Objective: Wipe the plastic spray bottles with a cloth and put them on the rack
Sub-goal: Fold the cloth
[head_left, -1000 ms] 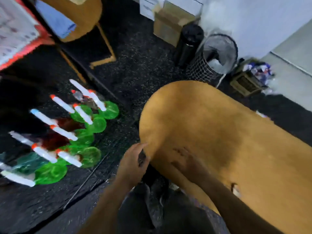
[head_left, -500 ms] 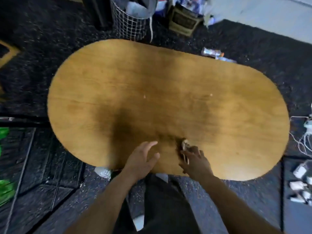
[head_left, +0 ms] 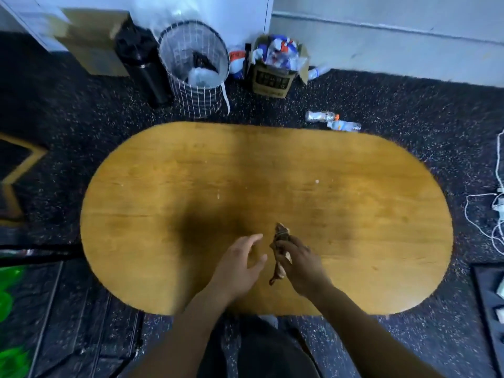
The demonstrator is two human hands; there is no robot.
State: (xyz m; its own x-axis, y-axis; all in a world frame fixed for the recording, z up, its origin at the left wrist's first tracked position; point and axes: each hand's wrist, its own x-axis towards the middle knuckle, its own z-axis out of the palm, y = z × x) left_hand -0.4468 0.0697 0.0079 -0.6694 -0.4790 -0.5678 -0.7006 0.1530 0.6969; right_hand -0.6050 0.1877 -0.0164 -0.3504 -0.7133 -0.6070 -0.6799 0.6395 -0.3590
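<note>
Over an oval wooden table (head_left: 354, 203) at frame centre, the right hand (head_left: 301, 264) grips a crumpled brown cloth (head_left: 281, 241); the left hand (head_left: 240, 264) hovers beside it, fingers loosely spread.

An oval wooden table (head_left: 341, 203) stands on dark speckled floor (head_left: 409, 99).

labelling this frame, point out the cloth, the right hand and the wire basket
cloth (head_left: 281, 236): head view, on the bunched upper end above the fingers
right hand (head_left: 302, 264): head view, on the back of the hand
wire basket (head_left: 203, 100): head view, on its gridded side wall
</note>
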